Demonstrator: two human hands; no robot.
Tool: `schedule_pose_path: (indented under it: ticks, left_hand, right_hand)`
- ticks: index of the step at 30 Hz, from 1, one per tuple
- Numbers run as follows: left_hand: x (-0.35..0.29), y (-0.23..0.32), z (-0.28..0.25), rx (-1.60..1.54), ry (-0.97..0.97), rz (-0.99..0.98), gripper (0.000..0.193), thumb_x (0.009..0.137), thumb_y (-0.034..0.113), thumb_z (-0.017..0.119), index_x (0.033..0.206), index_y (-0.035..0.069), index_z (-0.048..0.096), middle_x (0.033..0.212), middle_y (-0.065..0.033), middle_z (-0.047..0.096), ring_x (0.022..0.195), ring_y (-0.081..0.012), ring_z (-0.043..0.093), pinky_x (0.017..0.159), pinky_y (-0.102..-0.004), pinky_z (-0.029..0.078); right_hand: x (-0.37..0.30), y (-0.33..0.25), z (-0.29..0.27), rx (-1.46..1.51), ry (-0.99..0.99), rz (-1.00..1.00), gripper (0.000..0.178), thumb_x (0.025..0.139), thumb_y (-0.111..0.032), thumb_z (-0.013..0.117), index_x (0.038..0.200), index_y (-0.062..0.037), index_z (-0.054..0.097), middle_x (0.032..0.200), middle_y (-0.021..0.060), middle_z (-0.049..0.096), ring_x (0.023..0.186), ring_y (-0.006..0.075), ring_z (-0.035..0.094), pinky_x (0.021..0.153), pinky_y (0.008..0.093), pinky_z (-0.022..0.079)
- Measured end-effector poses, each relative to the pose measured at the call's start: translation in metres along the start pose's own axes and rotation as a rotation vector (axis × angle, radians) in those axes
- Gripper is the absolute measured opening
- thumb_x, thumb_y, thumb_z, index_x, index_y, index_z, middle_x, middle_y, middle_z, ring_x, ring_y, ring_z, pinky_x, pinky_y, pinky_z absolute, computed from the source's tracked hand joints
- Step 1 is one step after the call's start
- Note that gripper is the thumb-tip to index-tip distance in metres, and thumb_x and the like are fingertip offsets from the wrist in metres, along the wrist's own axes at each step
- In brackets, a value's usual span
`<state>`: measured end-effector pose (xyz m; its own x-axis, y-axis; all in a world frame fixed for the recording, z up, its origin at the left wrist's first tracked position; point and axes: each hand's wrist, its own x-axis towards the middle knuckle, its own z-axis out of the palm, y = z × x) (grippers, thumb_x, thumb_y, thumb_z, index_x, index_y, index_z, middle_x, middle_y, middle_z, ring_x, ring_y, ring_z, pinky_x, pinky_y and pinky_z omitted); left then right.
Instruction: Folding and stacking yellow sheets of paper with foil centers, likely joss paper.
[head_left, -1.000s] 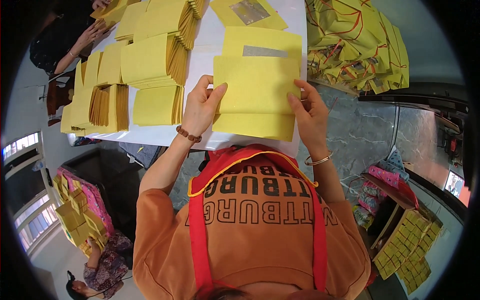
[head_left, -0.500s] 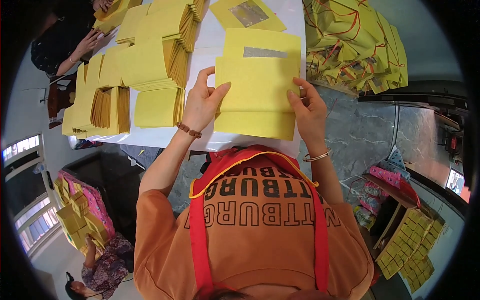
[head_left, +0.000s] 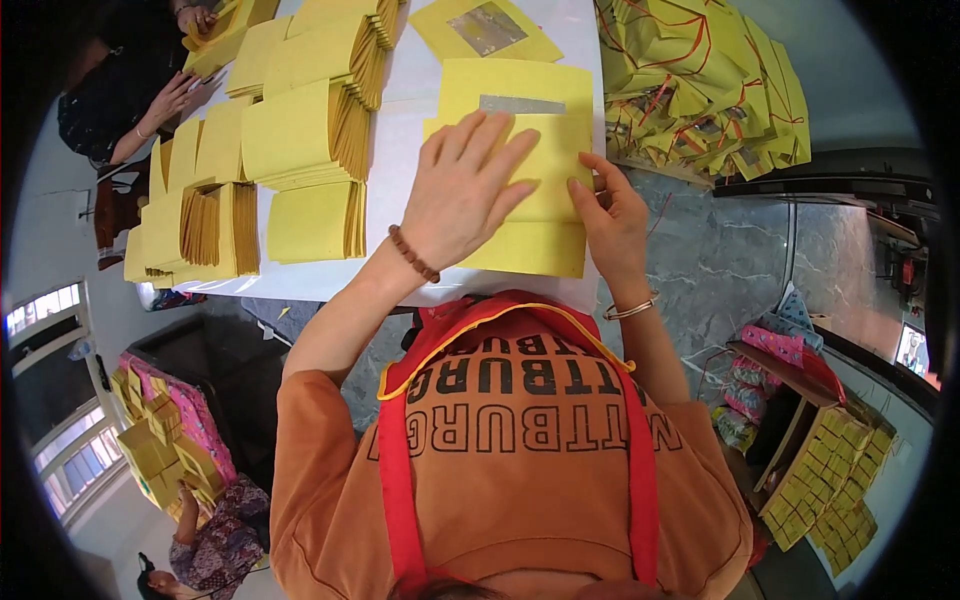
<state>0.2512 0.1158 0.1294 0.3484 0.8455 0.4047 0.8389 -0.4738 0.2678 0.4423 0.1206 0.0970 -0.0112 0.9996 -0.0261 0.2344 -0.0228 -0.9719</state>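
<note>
A yellow paper sheet (head_left: 545,190) with a crosswise fold lies at the table's front edge. My left hand (head_left: 458,190) is over its left half, fingers outstretched and covering part of the paper. At the right edge, my right hand (head_left: 612,215) pinches the sheet between thumb and fingers. Behind it shows another yellow paper (head_left: 520,76) with a silver patch, partly covered by the folded sheet. Farther back lies one more yellow sheet (head_left: 430,30) bearing a silver square.
Stacks of folded yellow paper (head_left: 290,130) fill the left of the white table (head_left: 400,120). A heap of yellow paper with red strings (head_left: 710,80) is at the right. Another person's hand (head_left: 172,98) works at far left; a second person (head_left: 215,530) handles yellow paper lower left.
My left hand has let go of the sheet's left edge and moved right onto its surface, fingers spreading. My right hand keeps its pinch on the right edge.
</note>
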Motion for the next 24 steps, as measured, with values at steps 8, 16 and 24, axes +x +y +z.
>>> schedule_pose_path:
  ticks: [8,16,24]
  left_hand:
    - [-0.009,-0.005,0.02,0.151,-0.171,-0.008,0.048,0.087,0.039,0.051,0.13,0.018,0.045,0.134,-0.0126,0.04,0.124,-0.0307,0.034,0.101,-0.0465,0.026]
    - [-0.013,-0.008,0.022,0.176,-0.238,-0.032,0.055,0.084,0.034,0.052,0.135,0.017,0.039,0.14,-0.0117,0.032,0.128,-0.0308,0.029,0.104,-0.0469,0.021]
    - [-0.019,-0.015,0.024,0.027,-0.205,-0.087,0.059,0.083,0.033,0.05,0.133,0.005,0.036,0.141,-0.0118,0.03,0.132,-0.0286,0.024,0.107,-0.045,0.015]
  right_hand:
    - [0.001,-0.006,-0.003,-0.007,-0.071,0.019,0.032,0.081,-0.01,0.063,0.111,-0.0014,0.058,0.077,0.0041,0.057,0.06,0.0078,0.05,0.052,0.0237,0.042]
    - [0.009,-0.045,0.022,-0.785,-0.342,-0.87,0.057,0.074,-0.029,0.067,0.124,-0.0086,0.049,0.136,0.0108,0.039,0.129,0.0289,0.032,0.104,0.0487,0.022]
    - [0.011,-0.011,0.031,-0.798,-0.478,-0.651,0.06,0.086,-0.042,0.049,0.136,-0.0105,0.036,0.144,0.015,0.026,0.134,0.035,0.022,0.103,0.0615,0.01]
